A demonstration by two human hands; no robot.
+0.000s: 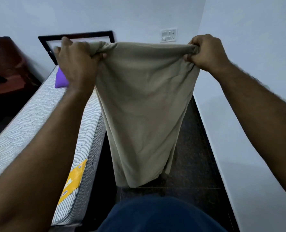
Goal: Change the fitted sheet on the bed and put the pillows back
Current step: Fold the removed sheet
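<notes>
Two hands — left hand [77, 59] and right hand [204, 52] — are gripping the beige sheet [142, 106], fingers clenched, beside the bare mattress [38, 118].

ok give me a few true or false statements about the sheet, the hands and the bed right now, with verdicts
1. Both hands hold the beige sheet up by its top edge. True: the left hand and the right hand each grip a bunched corner.
2. The mattress is already covered by a fitted sheet. False: its quilted striped surface is bare.
3. A purple pillow lies on the mattress near the headboard. True.
4. The sheet is spread flat on the floor. False: it hangs in the air from the hands, above the dark floor.
5. The mattress side carries a yellow label. True.
</notes>
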